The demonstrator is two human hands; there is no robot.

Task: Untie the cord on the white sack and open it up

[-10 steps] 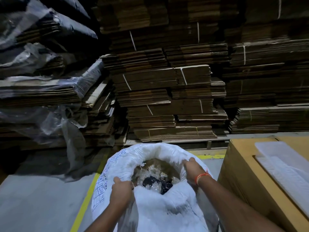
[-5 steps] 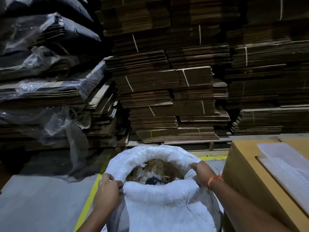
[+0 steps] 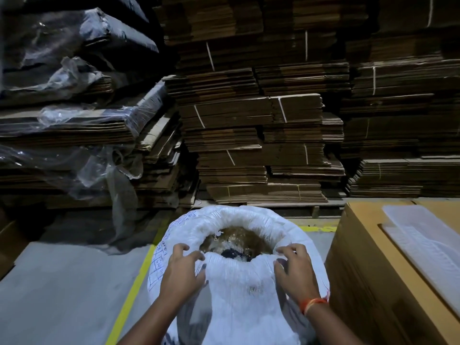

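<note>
The white sack stands on the floor at the bottom centre, its mouth open and its rim rolled down into a thick collar. Inside I see clear plastic wrapping and something dark. My left hand rests on the near left of the rolled rim, fingers spread and curled over the fabric. My right hand, with an orange thread at the wrist, lies on the near right of the rim the same way. No cord is visible.
A large cardboard box with a white sheet on top stands right against the sack. Stacks of flattened cartons fill the back, plastic-wrapped stacks the left. A yellow floor line runs past the sack's left side.
Both hands have moved from the sides of the sack's mouth to the near rim, and their grip has loosened to spread fingers. The rim is rolled further down.
</note>
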